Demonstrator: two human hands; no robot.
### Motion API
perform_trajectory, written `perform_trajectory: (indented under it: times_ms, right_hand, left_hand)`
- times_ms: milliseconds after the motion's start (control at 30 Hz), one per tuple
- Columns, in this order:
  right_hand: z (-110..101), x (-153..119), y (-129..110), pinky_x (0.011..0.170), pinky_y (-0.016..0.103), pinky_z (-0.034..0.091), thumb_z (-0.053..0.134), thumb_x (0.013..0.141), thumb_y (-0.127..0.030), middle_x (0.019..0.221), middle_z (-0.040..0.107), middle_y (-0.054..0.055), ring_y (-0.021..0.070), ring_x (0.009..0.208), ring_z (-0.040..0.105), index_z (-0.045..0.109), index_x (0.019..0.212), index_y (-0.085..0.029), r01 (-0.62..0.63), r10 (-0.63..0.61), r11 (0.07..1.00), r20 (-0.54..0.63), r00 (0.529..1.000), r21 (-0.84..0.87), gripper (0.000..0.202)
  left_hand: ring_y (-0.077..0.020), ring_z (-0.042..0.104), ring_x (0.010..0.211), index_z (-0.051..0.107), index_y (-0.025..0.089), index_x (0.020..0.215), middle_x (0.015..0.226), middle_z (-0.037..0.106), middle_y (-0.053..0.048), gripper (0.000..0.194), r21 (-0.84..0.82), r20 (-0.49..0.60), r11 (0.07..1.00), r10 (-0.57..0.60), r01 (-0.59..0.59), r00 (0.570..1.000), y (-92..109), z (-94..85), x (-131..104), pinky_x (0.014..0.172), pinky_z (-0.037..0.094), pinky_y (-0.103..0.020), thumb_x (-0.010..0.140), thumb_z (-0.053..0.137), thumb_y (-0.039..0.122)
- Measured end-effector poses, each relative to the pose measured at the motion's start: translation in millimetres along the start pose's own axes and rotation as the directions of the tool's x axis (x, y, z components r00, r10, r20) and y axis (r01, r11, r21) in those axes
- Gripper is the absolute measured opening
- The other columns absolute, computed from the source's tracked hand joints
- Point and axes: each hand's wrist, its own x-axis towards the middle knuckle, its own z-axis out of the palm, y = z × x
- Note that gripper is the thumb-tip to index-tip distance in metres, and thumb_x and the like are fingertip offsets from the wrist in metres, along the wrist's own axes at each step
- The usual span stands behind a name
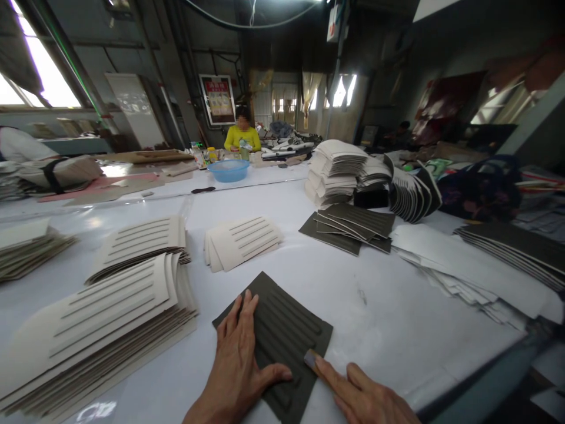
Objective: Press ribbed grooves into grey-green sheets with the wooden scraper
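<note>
A dark grey-green ribbed fabric panel [286, 312] lies on the white table in front of me. My left hand [238, 353] rests flat on its left part, fingers stretched out and thumb spread across the ribs. At the panel's right edge, my right hand [357, 388] grips a small grey flat-ended tool [309, 357], index finger laid along it. The tool's tip touches the panel near the ends of the ribs; the rest is hidden in the hand, so its exact kind cannot be made out.
Stacks of cream ribbed panels [106, 312] stand at left, with a smaller pile [247, 238] ahead. Dark panels [353, 227] lie fanned beyond, below tall cream stacks [338, 168]. White sheets [463, 271] lie at right. Farther back are a blue basin [228, 171] and a seated person [242, 136].
</note>
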Motion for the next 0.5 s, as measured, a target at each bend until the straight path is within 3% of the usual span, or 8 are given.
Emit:
perform_trajectory:
  times_ms: [167, 267, 367, 433, 500]
  right_hand:
    - [-23, 47, -30, 0.066, 0.027, 0.053, 0.048, 0.086, -0.008, 0.106, 0.069, 0.008, 0.0209, 0.077, 0.065, 0.039, 0.147, -0.027, -0.025, 0.034, 0.997, 0.109, 0.993, -0.079, 0.064]
    - [-39, 97, -53, 0.075, 0.032, 0.053, 0.071, 0.073, -0.018, 0.114, 0.066, 0.014, 0.0265, 0.093, 0.065, 0.042, 0.144, -0.017, 0.026, -0.006, 0.994, 0.185, 0.983, -0.107, 0.077]
    - [-50, 147, -66, 0.076, 0.034, 0.052, 0.084, 0.061, -0.021, 0.107, 0.067, 0.016, 0.0291, 0.092, 0.066, 0.045, 0.14, -0.014, 0.024, -0.005, 0.995, 0.194, 0.981, -0.094, 0.089]
    - [-58, 167, -63, 0.075, 0.032, 0.051, 0.076, 0.074, -0.024, 0.102, 0.069, 0.011, 0.0259, 0.09, 0.067, 0.05, 0.136, -0.02, 0.04, -0.029, 0.997, 0.163, 0.986, -0.067, 0.068]
    - [-65, 166, -50, 0.075, 0.029, 0.05, 0.057, 0.093, -0.028, 0.099, 0.069, 0.005, 0.0216, 0.089, 0.067, 0.054, 0.131, -0.028, 0.068, -0.062, 0.997, 0.133, 0.989, -0.04, 0.039]
  left_hand:
    - [-0.0423, 0.028, 0.14, 0.008, 0.018, 0.153, 0.15, 0.034, -0.023, 0.132, -0.026, -0.021, 1.0, 0.005, -0.006, 1.0, 0, 1.3, -1, 0.108, 0.032, -0.059, 0.055, 0.079, 0.072]
    - [-0.0414, 0.028, 0.14, 0.001, 0.018, 0.153, 0.152, 0.03, -0.023, 0.136, -0.049, -0.037, 0.999, -0.019, 0.017, 0.999, 3, 1.0, 0, 0.109, 0.032, -0.058, 0.056, 0.083, 0.065]
    - [-0.0418, 0.03, 0.14, -0.002, 0.018, 0.153, 0.153, 0.028, -0.023, 0.139, -0.067, -0.073, 0.996, -0.059, 0.054, 0.996, 5, 1.0, 2, 0.109, 0.033, -0.058, 0.054, 0.086, 0.061]
    - [-0.0429, 0.031, 0.139, -0.002, 0.018, 0.153, 0.152, 0.029, -0.023, 0.142, -0.069, -0.094, 0.997, -0.053, 0.046, 0.994, 4, -0.1, 1, 0.109, 0.033, -0.06, 0.051, 0.085, 0.066]
    - [-0.0431, 0.03, 0.139, -0.002, 0.019, 0.153, 0.151, 0.031, -0.023, 0.138, -0.07, -0.064, 0.997, -0.02, 0.016, 0.998, -1, -3.4, -1, 0.109, 0.033, -0.06, 0.054, 0.08, 0.071]
